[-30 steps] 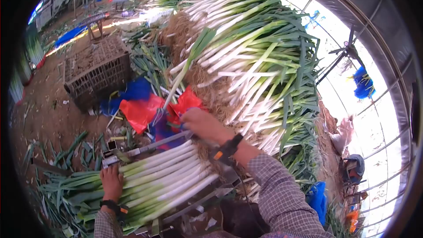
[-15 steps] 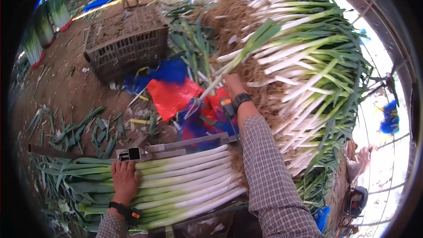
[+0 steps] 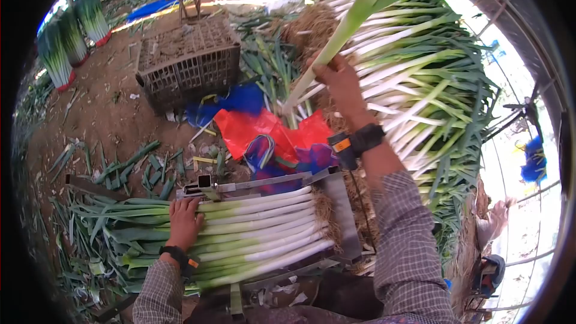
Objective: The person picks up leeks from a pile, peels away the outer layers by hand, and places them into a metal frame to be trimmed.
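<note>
My right hand (image 3: 343,87) is raised in front of the big pile and grips a single leek (image 3: 345,27) by its pale shaft. That leek tilts, its green top toward the upper right and its root end toward the lower left. Below, a row of leeks (image 3: 258,228) lies side by side on a metal frame (image 3: 348,219), roots to the right and leaves to the left. My left hand (image 3: 185,225) rests flat on this row, where the white turns green, with its fingers stretched out.
A large pile of leeks (image 3: 420,78) fills the right side. Beyond the frame lie red plastic sheeting (image 3: 240,132) and a blue sheet (image 3: 225,105). A dirty slatted crate (image 3: 192,72) stands behind them. Cut leaves (image 3: 129,168) litter the ground; bundled leeks (image 3: 90,18) stand far left.
My right hand has lifted the leek up and closer to the camera, and its green top has swung up. My left hand stays on the row. The view has shifted slightly.
</note>
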A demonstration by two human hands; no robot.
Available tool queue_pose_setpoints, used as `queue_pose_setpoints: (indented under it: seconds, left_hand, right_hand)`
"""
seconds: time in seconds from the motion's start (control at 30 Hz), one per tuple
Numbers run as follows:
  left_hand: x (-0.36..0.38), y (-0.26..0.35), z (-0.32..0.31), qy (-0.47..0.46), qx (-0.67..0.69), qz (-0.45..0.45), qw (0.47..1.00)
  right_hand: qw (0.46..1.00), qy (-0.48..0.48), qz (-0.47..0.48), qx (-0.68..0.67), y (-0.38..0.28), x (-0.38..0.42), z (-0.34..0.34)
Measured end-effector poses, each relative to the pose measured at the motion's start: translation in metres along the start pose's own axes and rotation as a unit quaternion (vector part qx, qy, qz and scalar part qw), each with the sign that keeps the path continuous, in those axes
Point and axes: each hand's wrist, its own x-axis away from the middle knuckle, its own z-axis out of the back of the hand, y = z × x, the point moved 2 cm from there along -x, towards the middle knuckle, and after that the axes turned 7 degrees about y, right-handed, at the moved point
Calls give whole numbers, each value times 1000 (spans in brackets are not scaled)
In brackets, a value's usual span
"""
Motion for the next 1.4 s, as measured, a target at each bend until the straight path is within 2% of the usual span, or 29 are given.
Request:
queue_pose_setpoints:
  seconds: [0.07,0.1,0.13,0.23,0.3,0.33,0.37,0.43,0.5,0.53,0.57,0.6,0.67,0.7,0.73,0.77,0.8,0.83,0.93,1.03,1.17,1.2,1.3,1.4]
  left_hand:
    - [2,-11,2,-47,87,36,994]
    - [2,-13,7,-70,130,53,988]
    - [-3,2,29,-68,185,81,977]
    - [-27,54,107,-41,241,48,968]
    - [-37,103,170,78,345,35,935]
    - [-44,124,195,146,391,-37,908]
    - [-46,149,226,145,462,-37,874]
    - [-45,195,272,224,471,-112,846]
    - [-32,239,298,219,600,-65,767]
    - [-22,246,306,203,646,-51,735]
    - [-12,250,311,186,689,-40,699]
    - [-2,252,315,171,731,-32,660]
    - [17,245,319,212,747,13,630]
    - [27,242,322,234,754,34,612]
    - [38,242,324,217,802,65,553]
    - [46,241,322,208,823,83,521]
    - [53,239,317,199,843,101,490]
    - [60,237,311,189,861,119,457]
    - [83,235,288,151,874,139,440]
    - [85,241,278,193,864,184,426]
    - [85,239,274,286,835,177,436]
    - [87,240,276,305,831,184,427]
    - [88,242,271,303,834,207,412]
    - [81,235,264,337,815,224,414]
  right_hand:
    - [997,-44,56,44,-86,4,14]
    - [996,-50,77,-1,-131,13,15]
    - [994,-48,93,24,-169,21,17]
    - [987,-67,133,53,-267,57,8]
    - [977,-98,163,93,-311,81,-5]
    - [974,-118,166,97,-327,93,-13]
    - [971,-138,165,101,-342,107,-22]
    - [968,-149,175,100,-364,140,-50]
    - [968,-147,177,102,-380,177,-78]
    - [949,-138,241,152,-383,197,-87]
    - [952,-132,264,74,-367,209,-93]
    - [929,-97,288,213,-367,236,-89]
    - [949,-110,240,175,-332,281,-86]
    - [955,-163,190,162,-294,304,-87]
    - [956,-211,138,152,-257,327,-88]
    - [953,-222,153,141,-221,350,-94]
    - [955,-269,-15,123,-270,391,-86]
    - [963,-222,38,148,-256,405,-84]
    - [961,-190,70,186,-252,434,-66]
    - [950,-150,88,258,-232,450,-30]
    - [941,-98,119,301,-220,458,20]
    - [932,-118,89,330,-222,460,29]
    - [911,-133,150,359,-214,465,43]
    - [920,-112,207,314,-201,468,49]
